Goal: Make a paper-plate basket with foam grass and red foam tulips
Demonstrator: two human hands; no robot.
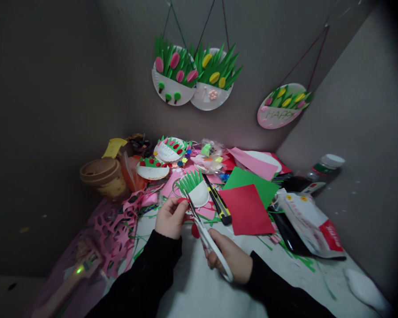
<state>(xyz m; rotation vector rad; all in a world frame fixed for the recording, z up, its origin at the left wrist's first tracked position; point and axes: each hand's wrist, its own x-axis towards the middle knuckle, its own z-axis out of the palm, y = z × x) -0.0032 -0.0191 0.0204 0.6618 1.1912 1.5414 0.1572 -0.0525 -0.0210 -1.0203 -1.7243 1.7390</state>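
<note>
My left hand (171,217) pinches a small piece of red paper (182,201) between thumb and fingertips. White-handled scissors (209,240) are gripped in my right hand (231,258), their blades pointing up and away beside the red piece. Whether the blades touch the paper I cannot tell. Below them a red cut-out (195,230) shows on the white tabletop. Just beyond my hands lies a half paper plate (199,195) with green paper grass (189,180) along it. A black and yellow utility knife (219,201) rests to its right.
Red paper (248,210) and green paper (250,183) lie right of the knife. Pink paper scraps (119,229) and a brown-lidded cup (102,176) are on the left. A white packet (311,223) and a bottle (321,174) stand right. Decorated plates (175,88) hang on the wall.
</note>
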